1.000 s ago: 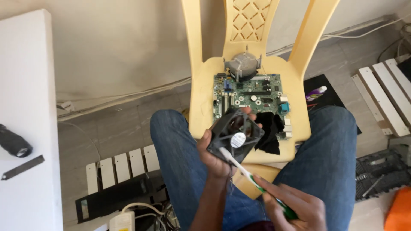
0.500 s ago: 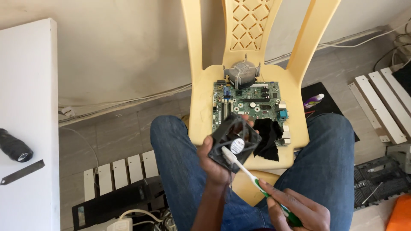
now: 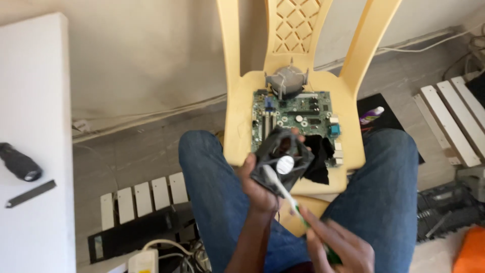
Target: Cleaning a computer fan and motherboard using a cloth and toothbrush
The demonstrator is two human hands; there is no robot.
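Toothbrush (image 3: 283,191), white at the head and green toward the handle, is lying on a diagonal, its long axis running from the upper left down to the lower right, bristle end pointing up and left onto the black cooling fan (image 3: 281,163). Going left to right: a white worktop (image 3: 30,151) is carrying a dark screwdriver handle (image 3: 19,162) and a thin dark strip (image 3: 30,194); beside it, white slats (image 3: 144,194) and a black panel (image 3: 136,231) are lying on the floor. The left hand (image 3: 260,186) is coming up from below with the forearm nearly vertical, fingers curling around the fan's lower left edge and gripping it, tilting its round hub toward the camera. The brush head is touching the fan just below the hub. The right hand (image 3: 336,245) is sitting lower and to the right, over the person's lap, fingers pinching the green handle. Behind the fan, a green circuit board (image 3: 298,116) with a grey heatsink (image 3: 286,81) and a black cloth (image 3: 319,157) are resting on the seat of a yellow plastic chair (image 3: 237,131).
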